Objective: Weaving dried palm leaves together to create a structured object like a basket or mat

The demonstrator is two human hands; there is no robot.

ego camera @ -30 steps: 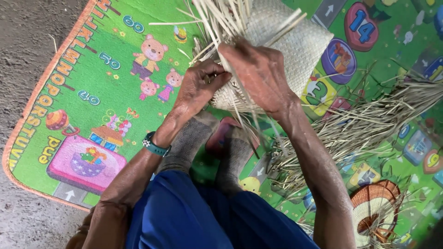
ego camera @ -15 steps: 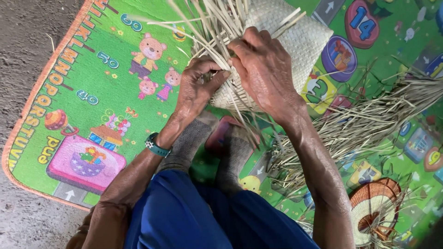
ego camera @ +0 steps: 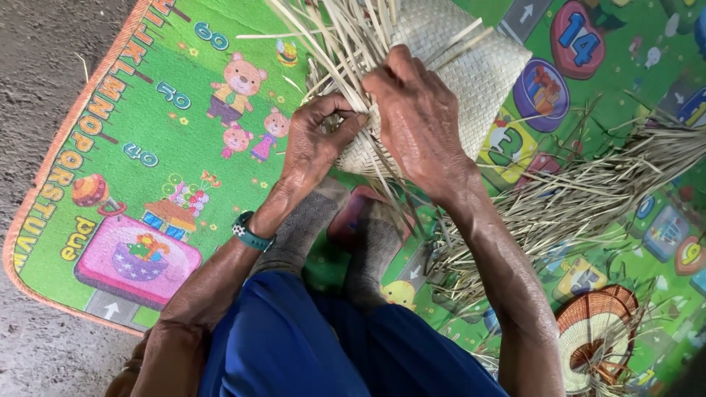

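On a green play mat [ego camera: 184,140] over bare floor, a half-woven basket [ego camera: 471,66] lies just beyond the feet; left hand [ego camera: 312,143] pinches strips [ego camera: 346,37] at its near edge; right hand [ego camera: 419,110] presses it, strips fanning away.

Even, soft daylight, no glare, faint shadows under the hands mid-frame, colours vivid, slight softness at the lower right corner

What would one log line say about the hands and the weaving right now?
left hand: pinching straw strips | right hand: pressing on woven mat piece | loose straw pile: right of hands | surface: green play mat
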